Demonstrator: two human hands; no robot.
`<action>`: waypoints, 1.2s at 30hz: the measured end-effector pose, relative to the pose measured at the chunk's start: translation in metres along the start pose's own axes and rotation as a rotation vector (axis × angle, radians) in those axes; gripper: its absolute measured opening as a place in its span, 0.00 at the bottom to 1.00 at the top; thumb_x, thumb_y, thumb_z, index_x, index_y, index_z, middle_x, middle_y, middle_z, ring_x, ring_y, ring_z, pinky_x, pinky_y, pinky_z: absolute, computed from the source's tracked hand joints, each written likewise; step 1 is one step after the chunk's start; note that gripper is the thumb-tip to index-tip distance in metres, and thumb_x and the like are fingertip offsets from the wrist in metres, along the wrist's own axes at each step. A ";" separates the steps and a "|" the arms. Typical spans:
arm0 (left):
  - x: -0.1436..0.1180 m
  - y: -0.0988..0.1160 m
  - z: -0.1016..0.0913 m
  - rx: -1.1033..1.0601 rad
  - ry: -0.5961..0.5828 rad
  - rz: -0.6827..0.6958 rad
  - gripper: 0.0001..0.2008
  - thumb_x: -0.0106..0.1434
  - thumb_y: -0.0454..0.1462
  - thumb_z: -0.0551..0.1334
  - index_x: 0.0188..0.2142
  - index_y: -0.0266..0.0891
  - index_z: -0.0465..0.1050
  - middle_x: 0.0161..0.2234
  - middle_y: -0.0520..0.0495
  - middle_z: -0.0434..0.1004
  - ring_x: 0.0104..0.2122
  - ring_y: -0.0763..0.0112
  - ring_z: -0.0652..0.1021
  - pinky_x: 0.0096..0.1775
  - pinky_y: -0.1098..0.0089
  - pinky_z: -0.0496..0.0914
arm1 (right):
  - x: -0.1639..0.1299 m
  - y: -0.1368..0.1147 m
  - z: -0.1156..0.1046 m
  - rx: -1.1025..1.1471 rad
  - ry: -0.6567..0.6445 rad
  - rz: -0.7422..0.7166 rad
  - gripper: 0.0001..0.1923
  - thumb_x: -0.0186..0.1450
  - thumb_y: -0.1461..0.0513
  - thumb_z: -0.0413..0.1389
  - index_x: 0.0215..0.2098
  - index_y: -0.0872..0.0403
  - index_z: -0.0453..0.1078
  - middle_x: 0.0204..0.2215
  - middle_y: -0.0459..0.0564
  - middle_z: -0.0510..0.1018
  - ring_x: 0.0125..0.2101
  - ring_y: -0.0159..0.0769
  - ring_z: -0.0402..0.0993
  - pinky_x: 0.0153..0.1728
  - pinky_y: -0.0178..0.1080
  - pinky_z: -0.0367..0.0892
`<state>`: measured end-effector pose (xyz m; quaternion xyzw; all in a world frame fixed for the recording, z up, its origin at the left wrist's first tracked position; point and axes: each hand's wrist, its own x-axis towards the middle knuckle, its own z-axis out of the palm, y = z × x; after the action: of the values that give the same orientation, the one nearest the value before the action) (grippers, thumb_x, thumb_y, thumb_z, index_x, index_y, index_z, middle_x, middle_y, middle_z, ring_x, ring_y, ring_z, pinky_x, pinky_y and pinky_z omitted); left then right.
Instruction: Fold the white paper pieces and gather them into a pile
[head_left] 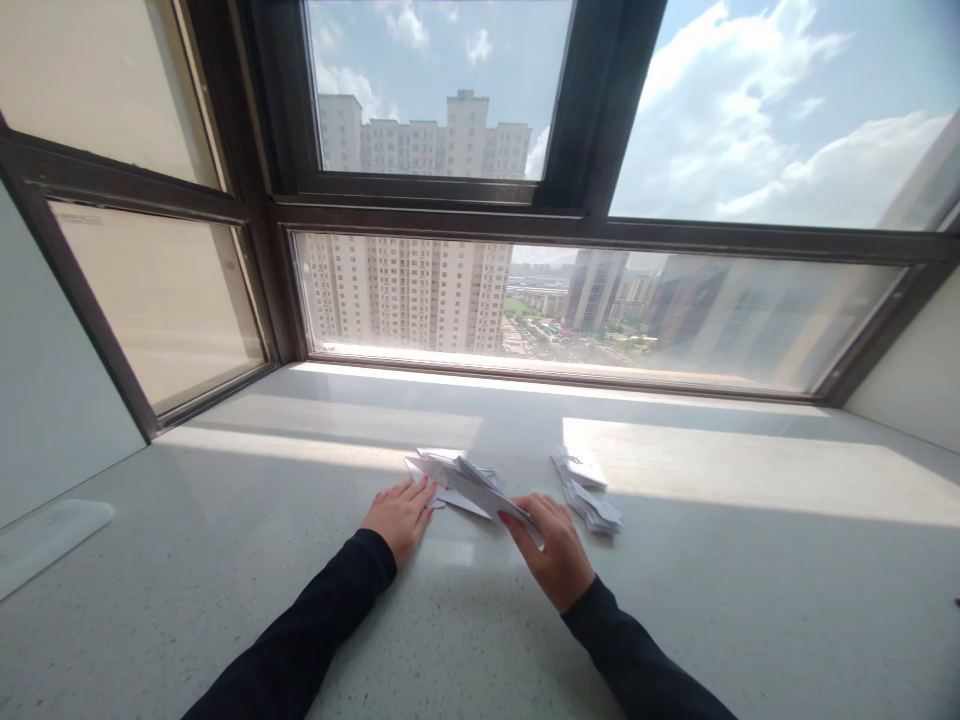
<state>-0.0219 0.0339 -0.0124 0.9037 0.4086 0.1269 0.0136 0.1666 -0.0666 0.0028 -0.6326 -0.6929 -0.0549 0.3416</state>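
My right hand (553, 548) grips the near end of a long folded white paper (484, 490), with the thumb along its near side. The paper slants up and left over a loose pile of folded white papers (424, 468) with pointed corners. At the pile's left edge, my left hand (399, 515) lies palm down, fingers stretched out and touching the paper. Just right of my right hand, more folded white papers (592, 508) are heaped on the pale speckled sill. Exact folds are too small to make out.
The speckled stone sill (247, 590) runs up to a dark window frame (577, 382) at the back. A whitish translucent flat object (56, 540) lies at the far left beside the wall. Bright sunlight patches (697, 460) fall across the sill.
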 end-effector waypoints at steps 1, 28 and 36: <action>-0.001 0.002 -0.002 0.012 0.007 -0.004 0.17 0.57 0.37 0.46 0.46 0.42 0.62 0.47 0.47 0.65 0.46 0.60 0.64 0.43 0.60 0.59 | 0.000 -0.001 0.000 -0.007 -0.034 -0.021 0.09 0.59 0.59 0.46 0.28 0.54 0.65 0.24 0.46 0.71 0.27 0.32 0.62 0.29 0.34 0.50; -0.008 0.030 -0.018 0.121 0.046 0.401 0.16 0.61 0.42 0.42 0.34 0.39 0.65 0.29 0.48 0.69 0.27 0.70 0.71 0.28 0.69 0.63 | -0.003 -0.004 0.004 -0.046 -0.230 -0.023 0.12 0.60 0.54 0.44 0.33 0.48 0.67 0.26 0.44 0.72 0.29 0.33 0.63 0.33 0.38 0.49; -0.007 0.027 -0.015 0.055 -0.003 0.328 0.17 0.61 0.43 0.42 0.31 0.39 0.65 0.29 0.48 0.67 0.29 0.71 0.71 0.29 0.72 0.65 | -0.003 -0.005 0.002 -0.060 -0.308 -0.148 0.30 0.47 0.43 0.51 0.43 0.49 0.62 0.38 0.49 0.69 0.38 0.39 0.60 0.37 0.39 0.53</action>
<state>-0.0102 0.0098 0.0039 0.9585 0.2591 0.1147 -0.0312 0.1612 -0.0690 0.0019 -0.5905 -0.7799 -0.0029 0.2073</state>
